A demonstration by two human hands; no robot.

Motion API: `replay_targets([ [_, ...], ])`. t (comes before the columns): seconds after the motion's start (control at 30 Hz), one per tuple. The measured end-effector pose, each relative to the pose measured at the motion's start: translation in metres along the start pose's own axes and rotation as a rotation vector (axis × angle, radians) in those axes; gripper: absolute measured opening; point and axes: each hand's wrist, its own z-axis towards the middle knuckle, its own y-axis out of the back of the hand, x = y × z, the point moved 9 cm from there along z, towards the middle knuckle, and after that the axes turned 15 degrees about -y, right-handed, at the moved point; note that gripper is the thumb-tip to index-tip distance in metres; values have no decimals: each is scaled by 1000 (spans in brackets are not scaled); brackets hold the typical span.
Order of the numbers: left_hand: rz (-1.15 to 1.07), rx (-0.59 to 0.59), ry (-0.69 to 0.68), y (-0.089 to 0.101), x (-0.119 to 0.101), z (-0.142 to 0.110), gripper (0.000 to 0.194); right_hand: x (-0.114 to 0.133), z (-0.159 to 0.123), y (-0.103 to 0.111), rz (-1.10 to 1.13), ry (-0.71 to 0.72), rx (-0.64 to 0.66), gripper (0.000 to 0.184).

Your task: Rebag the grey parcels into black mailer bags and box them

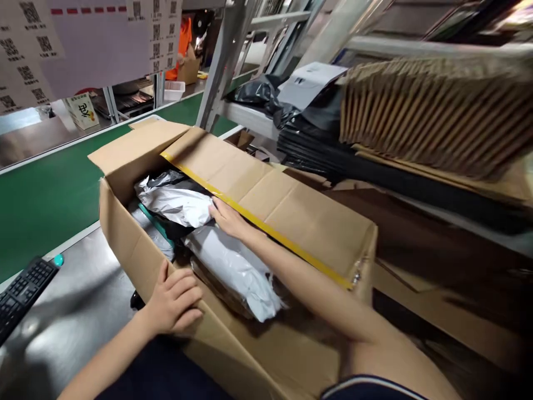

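Observation:
A long open cardboard box (308, 216) with a strip of yellow tape along one flap lies in front of me. Inside are several plastic parcels. My right hand (227, 216) reaches into the box, its fingers closed at the end of a crumpled white plastic mailer bag (179, 203); part of the grip is hidden. Just below it lies a second white mailer bag (237, 266), apart from my fingers. My left hand (177, 300) is hooked over the near wall of the box, fingers curled over the rim. A teal-edged item (156, 225) shows between the parcels.
A green conveyor belt (45, 205) runs behind the metal table (91, 289). At the left edge lies a black keyboard (27, 291). Stacked cardboard (433, 111) and black plastic bags (312, 141) fill the right-hand shelf. Beyond the belt stands a person in orange (184, 41).

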Motion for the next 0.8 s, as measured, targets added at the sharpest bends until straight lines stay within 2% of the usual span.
replay_targets([
  [0.07, 14, -4, 27, 1, 1, 0, 26, -3, -9, 27, -181, 4, -54, 70],
  [0.1, 25, -3, 34, 1, 0, 1, 26, -1, -12, 49, -256, 22, -118, 71],
  [0.23, 56, -29, 39, 7, -6, 8, 25, 8, -11, 174, -433, 32, -490, 72],
  [0.3, 29, -34, 60, 13, -4, 14, 24, -2, -2, 233, -503, -19, -628, 72],
  [0.33, 4, -16, 70, 17, 0, 18, 24, -12, 4, 256, -541, -50, -663, 71],
  [0.4, -45, 36, 65, 25, 15, 29, 26, -39, 15, 283, -611, -98, -679, 69],
  [0.47, -57, 96, 66, 34, 42, 48, 29, -74, 21, 288, -657, -120, -655, 67],
  [0.53, -27, 164, 109, 35, 79, 75, 34, -114, 19, 279, -671, -149, -615, 70],
  [0.6, -25, 267, 136, 18, 109, 113, 43, -154, 11, 264, -665, -198, -555, 73],
  [0.63, -57, 334, 129, 0, 116, 135, 49, -172, 5, 257, -660, -226, -520, 75],
  [0.7, -181, 494, 95, -51, 111, 177, 69, -200, -8, 247, -646, -267, -467, 79],
  [0.8, -331, 744, 146, -138, 77, 217, 113, -216, -22, 242, -615, -235, -450, 82],
])
